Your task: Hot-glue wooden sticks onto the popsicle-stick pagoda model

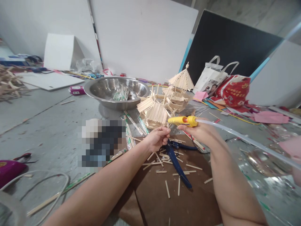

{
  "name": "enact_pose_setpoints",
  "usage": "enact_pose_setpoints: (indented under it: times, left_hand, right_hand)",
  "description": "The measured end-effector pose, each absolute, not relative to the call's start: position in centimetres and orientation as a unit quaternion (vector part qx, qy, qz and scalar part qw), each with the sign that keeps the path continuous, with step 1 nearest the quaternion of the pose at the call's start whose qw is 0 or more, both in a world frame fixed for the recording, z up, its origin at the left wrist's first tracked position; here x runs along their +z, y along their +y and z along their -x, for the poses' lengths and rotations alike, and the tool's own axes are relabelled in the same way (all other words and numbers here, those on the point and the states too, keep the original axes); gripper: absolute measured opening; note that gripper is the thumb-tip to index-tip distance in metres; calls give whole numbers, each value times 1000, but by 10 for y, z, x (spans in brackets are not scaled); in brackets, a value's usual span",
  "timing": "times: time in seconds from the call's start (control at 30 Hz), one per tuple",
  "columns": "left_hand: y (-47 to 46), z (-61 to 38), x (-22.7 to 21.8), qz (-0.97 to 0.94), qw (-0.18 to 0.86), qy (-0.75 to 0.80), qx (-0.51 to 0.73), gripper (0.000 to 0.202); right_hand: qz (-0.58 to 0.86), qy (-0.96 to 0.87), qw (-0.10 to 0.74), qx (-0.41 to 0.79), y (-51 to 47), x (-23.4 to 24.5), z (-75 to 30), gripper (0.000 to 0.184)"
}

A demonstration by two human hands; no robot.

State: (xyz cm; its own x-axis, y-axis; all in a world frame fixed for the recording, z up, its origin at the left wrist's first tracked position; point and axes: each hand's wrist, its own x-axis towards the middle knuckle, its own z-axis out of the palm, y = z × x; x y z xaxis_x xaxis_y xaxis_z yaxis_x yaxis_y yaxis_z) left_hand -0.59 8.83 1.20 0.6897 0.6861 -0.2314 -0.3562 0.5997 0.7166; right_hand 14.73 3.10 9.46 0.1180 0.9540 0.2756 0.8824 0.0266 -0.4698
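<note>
My right hand (pixel 196 130) is wrapped round a yellow hot glue gun (pixel 183 121), with a long clear glue stick (pixel 244 138) running out of its back. The gun's nozzle points left, close above my left hand (pixel 158 138). My left fingers pinch a short wooden stick (pixel 168 125), its end near the nozzle. Just behind stands a pagoda-like model (pixel 157 113) built from wooden sticks, with a pointed stick roof (pixel 182 80) on a section further back. Blue-handled pliers (pixel 176 166) and several cut wooden sticks (pixel 167 189) lie on brown cardboard (pixel 155 194) under my hands.
A steel basin (pixel 94 94) holding wrapped chopsticks (pixel 121 94) stands behind to the left. Packaged chopsticks (pixel 129 131) lie in front of it. A white bag (pixel 207 75) and a red bag (pixel 235 89) stand at the back right. A cable (pixel 67 182) curls at lower left.
</note>
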Motion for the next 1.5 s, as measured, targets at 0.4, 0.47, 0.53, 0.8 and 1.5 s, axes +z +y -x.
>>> enact_pose_setpoints:
  times: [0.4,0.47,0.53,0.8,1.5]
  left_hand:
    - [90,5,11,-337,854,240,316,20]
    - [90,5,12,-338,852,240,320,20]
    - [90,5,12,-339,850,238,325,20]
    - [94,3,12,-334,855,232,320,18]
    - [108,0,11,-318,852,271,316,13]
  right_hand:
    - [733,-628,259,-32,36,88,-149,39]
    - [730,-632,260,-20,36,88,-148,39]
    - [731,-630,260,-17,37,87,-149,39]
    - [737,-624,254,-42,37,85,-148,39]
    - [741,-617,263,-35,37,91,-150,47]
